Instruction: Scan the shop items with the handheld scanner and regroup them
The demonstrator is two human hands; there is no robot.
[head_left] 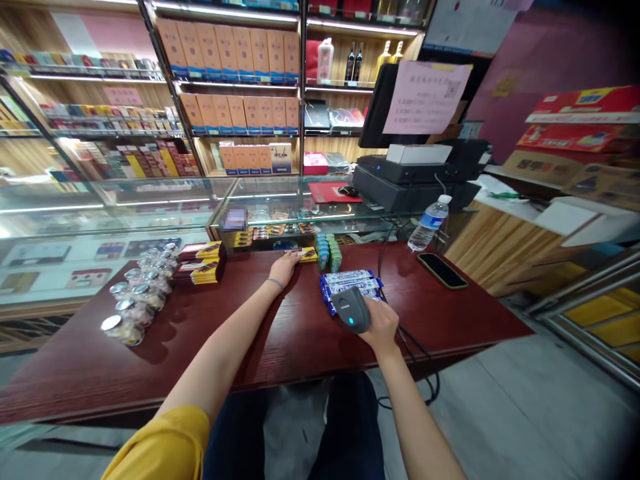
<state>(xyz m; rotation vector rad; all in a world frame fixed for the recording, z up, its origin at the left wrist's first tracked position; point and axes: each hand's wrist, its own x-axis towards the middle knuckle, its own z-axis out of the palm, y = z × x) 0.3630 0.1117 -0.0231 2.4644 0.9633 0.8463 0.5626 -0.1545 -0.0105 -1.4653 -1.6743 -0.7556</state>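
Observation:
My right hand (pixel 384 325) is wrapped round a dark grey barcode scanner (pixel 351 310) with a small blue light, held over several blue-and-white snack packets (pixel 350 281) on the table. My left hand (pixel 284 268) reaches to the table's far side, its fingers closed on the left end of a yellow snack packet (pixel 309 254). The fingertips are partly hidden. Just right of that packet stand short rows of small blue (pixel 323 252) and green packs (pixel 335 255). Further left lies a stack of yellow-and-red packets (pixel 206 267).
Small jars with silver lids (pixel 127 312) line the left of the dark red table (pixel 295 347). A water bottle (pixel 429 223) and a phone (pixel 443 270) are on the right. Black cables (pixel 413 343) hang over the front edge. Behind are a glass counter (pixel 280 190) and a monitor (pixel 377 107).

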